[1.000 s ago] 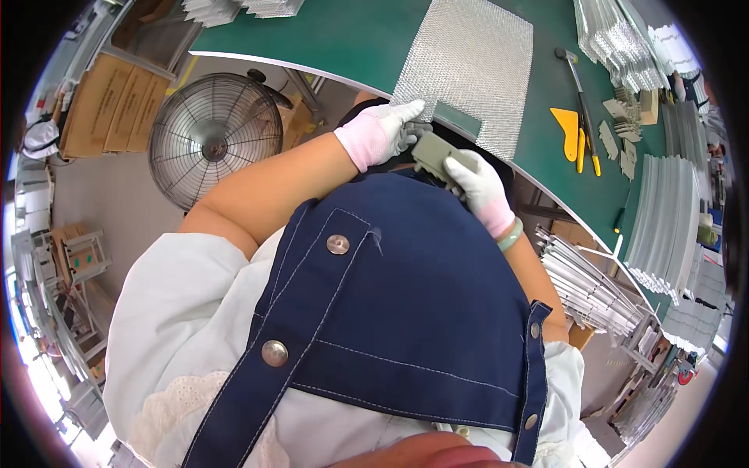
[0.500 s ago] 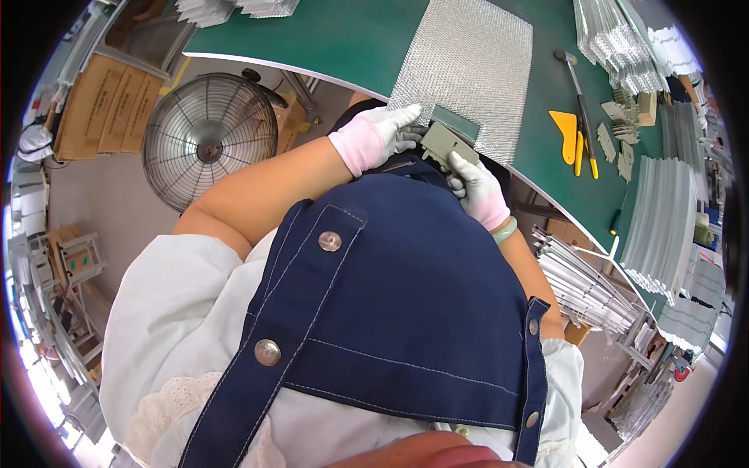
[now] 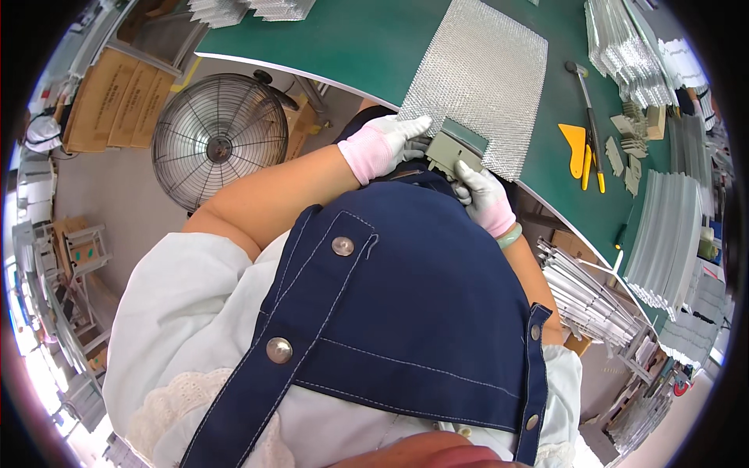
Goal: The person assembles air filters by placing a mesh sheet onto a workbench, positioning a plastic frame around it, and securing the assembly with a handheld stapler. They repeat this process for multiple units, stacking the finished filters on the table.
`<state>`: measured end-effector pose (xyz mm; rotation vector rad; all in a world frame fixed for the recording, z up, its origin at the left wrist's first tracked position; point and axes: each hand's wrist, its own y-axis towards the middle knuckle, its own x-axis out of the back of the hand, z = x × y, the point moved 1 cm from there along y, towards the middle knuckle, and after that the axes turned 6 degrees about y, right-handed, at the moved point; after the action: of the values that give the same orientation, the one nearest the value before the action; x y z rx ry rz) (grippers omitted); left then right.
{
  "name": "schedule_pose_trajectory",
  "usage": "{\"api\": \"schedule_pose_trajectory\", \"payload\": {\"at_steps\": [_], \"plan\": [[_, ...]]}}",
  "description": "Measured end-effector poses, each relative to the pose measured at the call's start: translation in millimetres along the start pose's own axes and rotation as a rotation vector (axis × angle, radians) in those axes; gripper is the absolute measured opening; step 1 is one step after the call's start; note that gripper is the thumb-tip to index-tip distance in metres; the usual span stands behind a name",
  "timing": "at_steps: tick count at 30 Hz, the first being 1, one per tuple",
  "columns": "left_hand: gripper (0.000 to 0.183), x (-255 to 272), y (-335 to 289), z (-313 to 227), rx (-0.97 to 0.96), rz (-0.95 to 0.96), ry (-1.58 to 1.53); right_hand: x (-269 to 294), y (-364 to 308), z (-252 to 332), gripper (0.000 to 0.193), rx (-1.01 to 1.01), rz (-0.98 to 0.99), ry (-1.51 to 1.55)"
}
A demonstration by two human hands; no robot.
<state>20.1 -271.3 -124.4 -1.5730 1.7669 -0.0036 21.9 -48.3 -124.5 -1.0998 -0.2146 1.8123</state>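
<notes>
A silver mesh sheet [image 3: 484, 70] lies on the green table, its near edge overhanging a little and cut out in a rectangular notch. At this notch is a grey-green bracket-like plate [image 3: 446, 153]. My right hand [image 3: 482, 193], in a white glove with a pink cuff, pinches the plate's near right end between thumb and fingers. My left hand [image 3: 388, 143], gloved the same way, grips the sheet's near left corner, thumb on top and fingers below, beside the plate's left end. The left fingertips are partly hidden.
Right of the sheet lie a hammer [image 3: 583, 93], a yellow scraper [image 3: 572, 148], yellow-handled tools [image 3: 599, 173] and loose grey-green plates [image 3: 630, 168]. Stacked metallic sheets [image 3: 624, 62] and pale strips [image 3: 663, 242] line the table's right side. A floor fan [image 3: 218, 148] stands at the left.
The plate has moved up against the sheet's notch and lies more level with it. Both hands keep their grips. The whole view has shifted slightly.
</notes>
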Motion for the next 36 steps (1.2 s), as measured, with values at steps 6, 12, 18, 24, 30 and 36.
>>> {"api": "schedule_pose_trajectory", "payload": {"at_steps": [6,12,18,24,30,36], "plan": [[0.038,4.7,-7.4,-1.0,-0.005,0.196,-0.070,-13.9,-1.3,3.1,0.023,-0.009,-0.096,-0.058],[0.050,-4.5,-16.4,-14.9,0.135,0.050,0.511,-18.1,-5.1,1.9,0.034,0.114,-0.187,0.019],[0.039,-6.2,-18.8,-9.1,0.122,0.020,0.347,-14.5,-12.9,4.3,0.040,0.287,-0.098,0.163],[0.036,-7.9,-15.8,-2.9,0.158,-0.068,0.254,1.1,-10.5,4.6,0.049,0.285,-0.193,-0.053],[0.048,-23.1,-30.0,-19.3,0.214,-0.031,0.308,19.0,-17.7,5.0,0.056,0.072,-0.102,-0.190],[0.048,-47.6,-21.2,-121.0,-0.017,0.279,1.656,9.0,-6.8,3.4,0.047,-0.076,0.056,-0.304]]}}
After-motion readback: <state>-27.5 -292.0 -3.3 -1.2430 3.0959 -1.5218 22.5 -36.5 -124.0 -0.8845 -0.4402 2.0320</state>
